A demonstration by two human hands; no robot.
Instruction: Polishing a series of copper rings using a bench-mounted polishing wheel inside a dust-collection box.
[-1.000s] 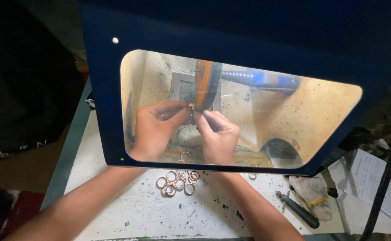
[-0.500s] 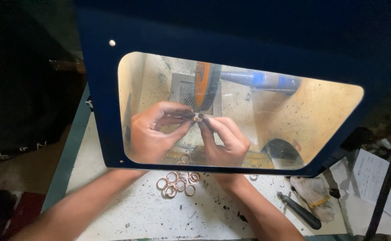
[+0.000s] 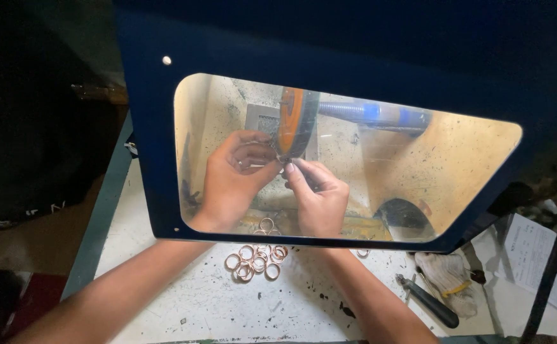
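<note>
Where the two hands meet behind the clear window, a small ring sits pinched at the fingertips, pressed right up against the lower edge of the orange wheel. Left hand has its thumb and fingers curled in tight around the ring's near side, narrow grip, knuckles toward the camera. Right hand comes in from the other side, forefinger and thumb closed on the same ring, the rest of the fingers folded under. Both hands are touching at the tips, and the ring itself is mostly hidden by them, so its colour is hard to call. Behind the wheel stands a grey square plate, and a blue ribbed hose runs off to the right. All of it sits behind the transparent guard, framed by the dark blue hood. Out in front, on the speckled white bench, a heap of copper-coloured rings lies between the two forearms. Further right, black-handled pliers lie beside a crumpled work glove, with a paper sheet at the edge.
</note>
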